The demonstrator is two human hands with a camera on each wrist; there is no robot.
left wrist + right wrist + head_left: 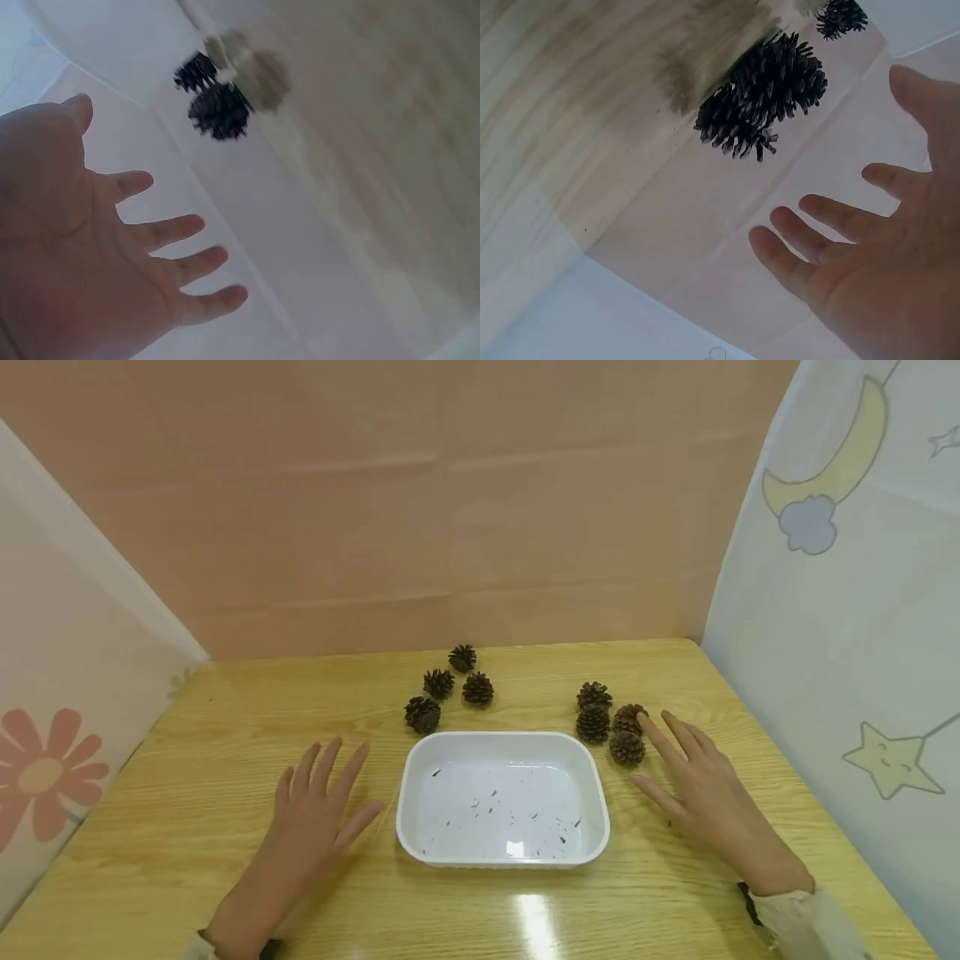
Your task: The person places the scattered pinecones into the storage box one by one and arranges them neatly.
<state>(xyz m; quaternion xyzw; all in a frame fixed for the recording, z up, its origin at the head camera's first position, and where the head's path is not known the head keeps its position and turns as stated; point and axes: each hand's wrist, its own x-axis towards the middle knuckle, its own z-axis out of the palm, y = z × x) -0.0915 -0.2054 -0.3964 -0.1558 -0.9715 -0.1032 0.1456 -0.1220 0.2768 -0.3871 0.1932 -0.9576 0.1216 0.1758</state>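
Observation:
A white plastic tray [502, 737] sits at the middle of the table with only small dark bits on its floor. My left hand [311, 814], fingers spread, is just left of the tray and holds nothing; its palm [82, 240] shows bare in the left wrist view. On the other side, my right hand [701, 793] is stretched out with spread fingers close by a cluster of pine cones [592, 724]. One fingertip overlaps a pine cone [628, 718] in the head view. In the right wrist view two pine cones [780, 79] appear beyond the empty hand.
Behind the tray, left of centre, lies another group of pine cones [477, 689]. The wooden table [225, 718] meets a tan cloth backdrop [450, 527]. Pale printed cloths stand at the left [45, 568] and right [847, 635] sides.

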